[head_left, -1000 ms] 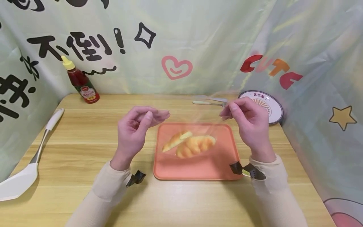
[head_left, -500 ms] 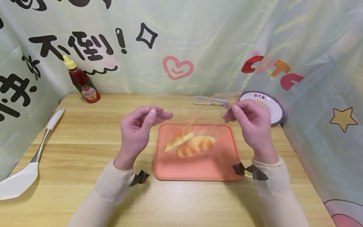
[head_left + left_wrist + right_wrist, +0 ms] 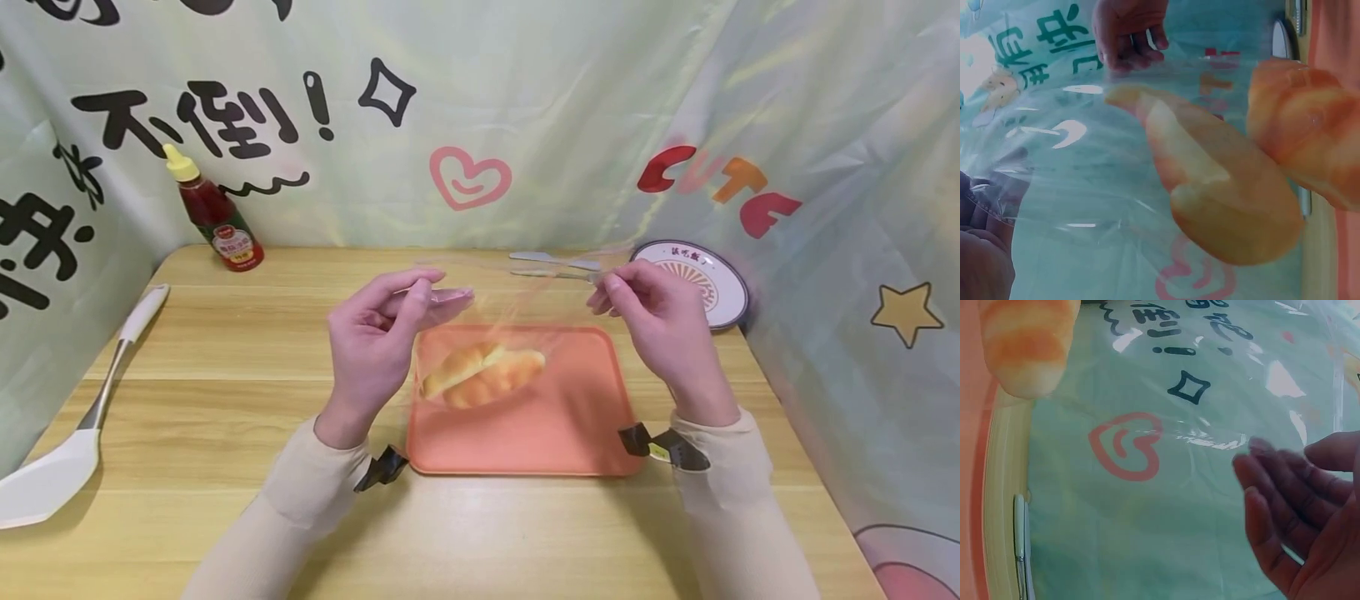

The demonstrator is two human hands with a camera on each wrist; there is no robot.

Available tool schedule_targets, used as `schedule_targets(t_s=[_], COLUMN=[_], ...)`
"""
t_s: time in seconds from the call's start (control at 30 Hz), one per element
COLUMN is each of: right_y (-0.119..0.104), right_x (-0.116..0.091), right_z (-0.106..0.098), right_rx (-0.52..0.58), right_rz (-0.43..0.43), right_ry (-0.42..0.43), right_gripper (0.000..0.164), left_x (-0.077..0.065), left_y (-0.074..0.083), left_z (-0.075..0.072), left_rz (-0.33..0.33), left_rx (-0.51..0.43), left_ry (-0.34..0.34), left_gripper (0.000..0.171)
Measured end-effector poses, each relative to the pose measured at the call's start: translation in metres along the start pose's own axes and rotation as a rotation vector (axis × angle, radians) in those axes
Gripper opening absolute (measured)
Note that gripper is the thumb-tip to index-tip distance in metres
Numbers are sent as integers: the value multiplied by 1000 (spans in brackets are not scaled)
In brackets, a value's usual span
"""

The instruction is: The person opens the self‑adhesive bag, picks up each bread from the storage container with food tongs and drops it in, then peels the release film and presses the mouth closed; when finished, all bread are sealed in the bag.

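Two bread rolls hang inside a clear plastic bag, stretched between my hands above an orange tray. One golden bread roll shows a pale strip along it; the other, ridged bread roll lies against it. On the left, my left hand grips the bag's edge, with film crossing its fingers in the left wrist view. My right hand pinches the other side of the bag between thumb and fingertips, level with the left hand.
A red sauce bottle with a yellow cap stands at the back left. A white spatula lies along the left edge. Behind the tray are a knife and a fork. A patterned plate leans at the back right.
The left hand has moved right, toward the right hand, and its fingers have turned. The rolls have shifted left inside the bag and lie closer together. The right hand has barely moved.
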State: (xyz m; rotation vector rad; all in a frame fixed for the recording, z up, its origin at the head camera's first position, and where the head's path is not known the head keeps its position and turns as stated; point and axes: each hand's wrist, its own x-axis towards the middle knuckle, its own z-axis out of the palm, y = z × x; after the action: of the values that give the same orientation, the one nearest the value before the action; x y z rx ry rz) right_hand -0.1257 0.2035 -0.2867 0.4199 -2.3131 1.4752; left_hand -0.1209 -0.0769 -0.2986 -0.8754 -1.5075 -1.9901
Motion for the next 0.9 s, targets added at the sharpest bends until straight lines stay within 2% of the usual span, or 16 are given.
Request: schedule_targets(t_s=[0.1, 0.17, 0.23, 0.3, 0.37, 0.4, 0.47, 0.57, 0.63, 0.7, 0.83, 0.9], right_y=[-4, -9, -19, -31, -45, -52, -66, -81, -87, -90, -90, -88], right_x=[1, 2, 2, 1, -1, -2, -4, -1, 3, 7, 16, 18], right_z=[1, 4, 8, 16, 26, 32, 45, 63, 73, 80, 88, 89], right_rx=[-114, -173, -204, -184, -170, -168, -169, -198, -197, -205, -234, -251], right_rz=[-24, -84, -185, -331, -508, -594, -731, -840, -836, -815, -789, -796], right_ry=[43, 139, 274, 405, 468, 459, 376, 180, 88, 50, 53, 58], right_gripper=[13, 16, 19, 20, 17, 16, 15, 15, 14, 11, 12, 12], left_x=[1, 1, 0, 0, 0, 0, 0, 0, -1, -1, -1, -1], left_y=[2, 4, 5, 6, 7, 7, 8, 9, 8, 7, 5, 5], left_z=[3, 5, 7, 8, 10, 11, 13, 15, 16, 17, 15, 14], left_rz=[-19, -26, -34, -36, -30, -25, -4, 39, 71, 107, 155, 157], left_rx=[7, 3, -5, -9, -4, -4, 16, 65, 98, 143, 221, 233], left_ry=[3, 5, 12, 17, 20, 20, 13, 8, 1, 1, 13, 23], left_gripper=[16, 16, 16, 15, 15, 14, 14, 14, 16, 19, 22, 21])
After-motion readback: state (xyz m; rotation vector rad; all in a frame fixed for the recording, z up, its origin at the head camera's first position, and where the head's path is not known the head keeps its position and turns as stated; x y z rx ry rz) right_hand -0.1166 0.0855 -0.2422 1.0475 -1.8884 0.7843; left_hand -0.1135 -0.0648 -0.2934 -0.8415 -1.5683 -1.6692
